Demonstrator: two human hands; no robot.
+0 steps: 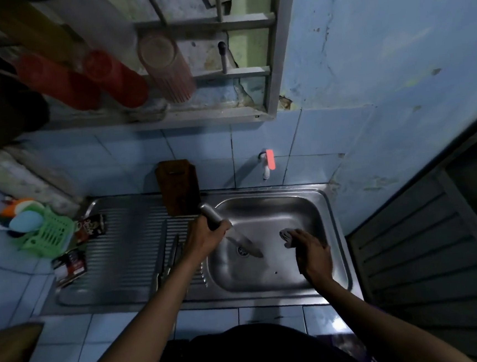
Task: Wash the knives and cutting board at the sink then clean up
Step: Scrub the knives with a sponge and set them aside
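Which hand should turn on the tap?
The right hand, probably. It is nearer the tap and holds only a small sponge, while the left hand grips the knife over the sink.

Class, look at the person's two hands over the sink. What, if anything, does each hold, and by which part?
The left hand grips a knife by its handle, blade over the drain. The right hand holds a small grey scrubber by one end.

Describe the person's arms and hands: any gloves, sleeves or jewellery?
Both forearms are bare to the bottom of the picture, with no sleeves showing. The left hand and right hand wear no gloves; no rings or watch can be made out in the dim light.
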